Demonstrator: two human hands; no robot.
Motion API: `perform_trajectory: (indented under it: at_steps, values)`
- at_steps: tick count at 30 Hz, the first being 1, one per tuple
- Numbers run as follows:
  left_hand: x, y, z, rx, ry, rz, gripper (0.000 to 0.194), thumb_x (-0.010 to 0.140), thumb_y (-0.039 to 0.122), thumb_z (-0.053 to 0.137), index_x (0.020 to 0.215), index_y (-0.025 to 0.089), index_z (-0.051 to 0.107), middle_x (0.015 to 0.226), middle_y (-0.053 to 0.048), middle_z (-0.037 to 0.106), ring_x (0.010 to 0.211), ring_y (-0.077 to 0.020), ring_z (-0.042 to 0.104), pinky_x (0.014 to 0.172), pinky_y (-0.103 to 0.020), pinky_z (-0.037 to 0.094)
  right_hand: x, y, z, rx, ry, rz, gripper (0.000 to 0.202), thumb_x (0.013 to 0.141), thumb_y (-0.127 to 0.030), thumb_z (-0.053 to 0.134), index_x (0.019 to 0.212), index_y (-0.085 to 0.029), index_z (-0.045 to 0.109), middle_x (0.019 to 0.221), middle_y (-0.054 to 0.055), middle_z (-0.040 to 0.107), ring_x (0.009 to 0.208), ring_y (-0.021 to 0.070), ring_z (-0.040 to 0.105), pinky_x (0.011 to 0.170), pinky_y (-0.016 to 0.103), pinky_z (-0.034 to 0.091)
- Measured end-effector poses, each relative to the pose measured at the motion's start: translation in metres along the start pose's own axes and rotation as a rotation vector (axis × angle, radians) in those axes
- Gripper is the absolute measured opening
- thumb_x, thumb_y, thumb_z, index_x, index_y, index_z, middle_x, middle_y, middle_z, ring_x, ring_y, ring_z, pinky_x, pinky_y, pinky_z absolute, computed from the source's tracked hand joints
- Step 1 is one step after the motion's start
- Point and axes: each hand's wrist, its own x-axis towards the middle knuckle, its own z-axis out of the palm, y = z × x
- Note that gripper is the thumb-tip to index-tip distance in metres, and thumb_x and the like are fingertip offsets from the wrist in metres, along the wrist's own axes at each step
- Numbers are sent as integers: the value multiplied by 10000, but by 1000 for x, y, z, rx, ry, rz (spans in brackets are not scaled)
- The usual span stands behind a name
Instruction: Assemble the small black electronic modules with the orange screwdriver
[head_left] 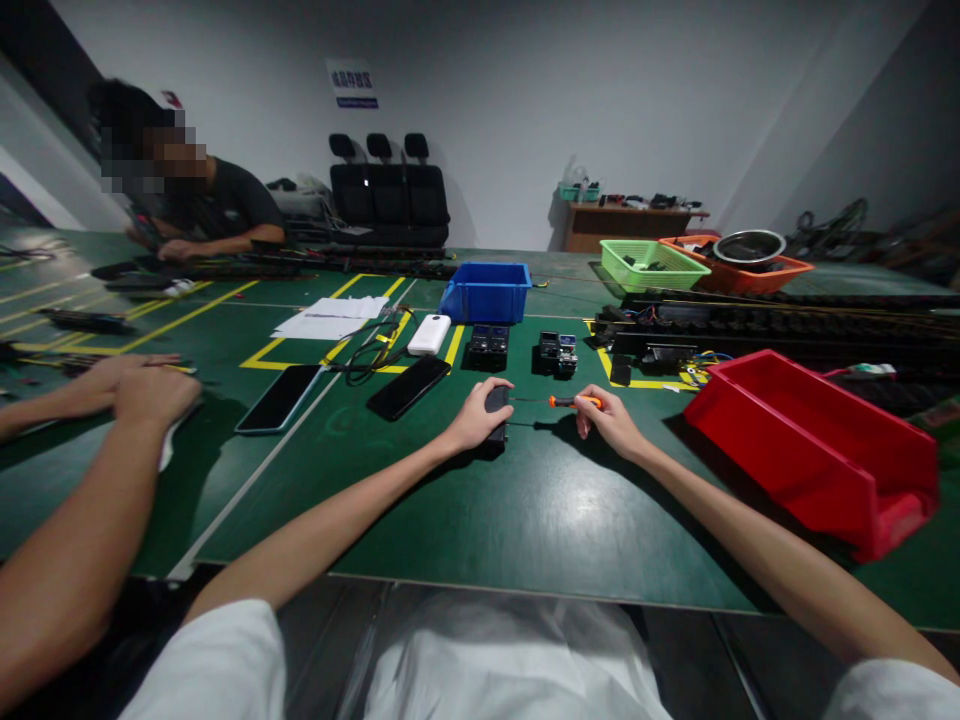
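Left hand: my left hand [476, 418] has its grip closed on a black block [497, 405], fingers over the top end and thumb across its right side
Black block: right in front of me, down at the green counter [450, 520], can't tell if the left hand is holding it slightly up or letting it rest
Right hand: my right hand [606, 425] has a closed grip too, fingers pinched on the handle of an orange and black screwdriver [574, 402]
Screwdriver: pretty much level, thin shaft aimed left at the black block, tip's too fine to say if it's touching
Small black units: one pair [487, 346] just beyond the left hand, another cluster [559, 352] to its right, one piece there kinda silvery
Phones: black phone [409, 388] left of the block, light-cased phone [279, 400] further left
Power stuff: white power bank [430, 335] behind the black phone, dark cables [364, 362] bunched beside it, papers [330, 318] past those
Bins: blue bin [491, 295] behind the first pair, big red bin [795, 440] off to the right
Baskets: green basket [652, 268] and orange basket [787, 275] at the far right, metal bowl [750, 247] on the orange one
Company: another person's hands [154, 390] at the left, plus a person in a dark shirt [240, 205] leaning on the far side
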Motion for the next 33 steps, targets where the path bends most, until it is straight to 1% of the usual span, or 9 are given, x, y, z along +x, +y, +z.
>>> perform_trajectory:
  at_steps: [3,6,10,12,14,20,25,29,33]
  values:
    - [0,0,0,0,1,-4,347,787,240,605,1133,213,586,1123,-39,574,1024,-193,542,979,-338,418,-1,-2,0,-25,-2,4,290,917,-473,532,815,-203,495,511,-48,574,426,108,515,456,228,351]
    - [0,1,0,1,2,-8,348,786,239,605,1133,217,588,1124,-37,572,1024,-193,543,979,-340,418,-1,-2,1,-16,-8,13,293,915,-478,528,818,-204,494,522,-46,575,441,109,518,470,231,368]
    - [0,1,0,0,1,-6,349,785,232,607,1133,215,588,1124,-40,572,1023,-195,544,979,-347,422,0,0,0,34,4,20,286,878,-483,571,944,-215,498,654,-27,627,559,130,580,542,253,441]
    - [0,1,0,1,0,-7,347,786,230,607,1131,216,588,1118,-38,574,1019,-195,545,976,-349,425,1,2,0,47,20,22,332,841,-472,620,1016,-224,488,733,-20,639,620,141,603,555,258,453]
    - [0,1,0,1,-1,-7,344,788,230,607,1132,217,588,1116,-36,575,1014,-193,547,973,-348,427,1,3,-1,50,25,20,358,816,-459,650,1034,-227,487,764,-20,633,648,144,609,560,258,453]
    - [0,0,0,0,8,-9,341,785,229,612,1125,212,592,1124,-38,580,1013,-195,546,973,-352,426,0,2,-1,37,0,-4,283,861,-454,604,971,-211,512,721,-16,626,624,134,590,573,261,444]
    - [0,0,0,3,4,-17,344,786,235,609,1129,212,589,1118,-35,580,1015,-192,545,970,-345,425,0,1,0,60,1,-9,303,863,-488,601,936,-207,513,654,-28,611,567,121,561,577,263,453]
    - [0,1,0,2,1,-7,348,787,233,606,1134,214,589,1124,-36,576,1016,-193,544,975,-347,422,0,-1,1,40,13,3,332,863,-533,583,886,-212,502,603,-35,591,516,121,540,533,257,445]
    - [-1,3,-1,7,-2,-13,347,788,235,605,1134,218,591,1122,-35,575,1017,-193,545,978,-345,420,0,-3,1,-11,15,9,356,884,-560,537,809,-216,486,555,-38,563,469,119,517,481,246,411]
